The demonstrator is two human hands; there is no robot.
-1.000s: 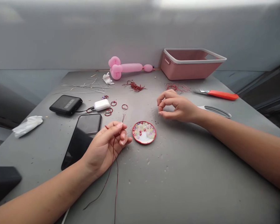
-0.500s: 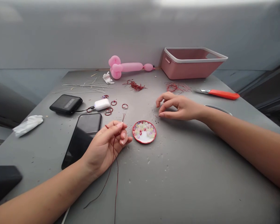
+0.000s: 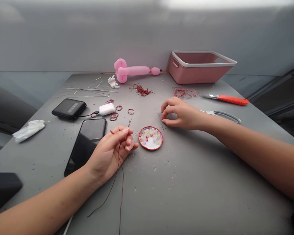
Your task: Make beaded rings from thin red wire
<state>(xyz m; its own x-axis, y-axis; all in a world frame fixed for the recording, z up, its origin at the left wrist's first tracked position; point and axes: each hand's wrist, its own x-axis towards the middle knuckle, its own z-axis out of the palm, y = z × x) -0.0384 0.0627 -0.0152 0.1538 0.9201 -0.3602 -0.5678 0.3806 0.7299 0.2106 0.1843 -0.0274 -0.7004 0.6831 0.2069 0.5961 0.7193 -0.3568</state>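
My left hand (image 3: 114,148) pinches a thin dark red cord (image 3: 119,156) between thumb and fingers. Short cord ends poke up above the fingertips, and two long tails hang down over the table. To the right of that hand lies a small round dish (image 3: 151,148) with a red rim, holding pale, purple and red beads (image 3: 153,134). My right hand (image 3: 177,113) rests on the table beyond the dish, its thumb and index fingertips brought together in a pinch. Tiny dark bits (image 3: 163,127) lie beside these fingertips; whatever is between them is too small to make out.
Scissors (image 3: 226,116) lie partly under my right wrist, with an orange cutter (image 3: 232,99) behind. A pink basket (image 3: 193,73), balloon (image 3: 137,70) and cord bundles (image 3: 143,90) are at the back. Leftward are a phone (image 3: 84,143), power bank (image 3: 69,109), white case (image 3: 106,109) and cord rings (image 3: 130,111).
My right hand has shifted slightly left, and its thumb and index finger have closed together. More of the scissors shows behind the wrist. The left hand keeps its hold on the cord.
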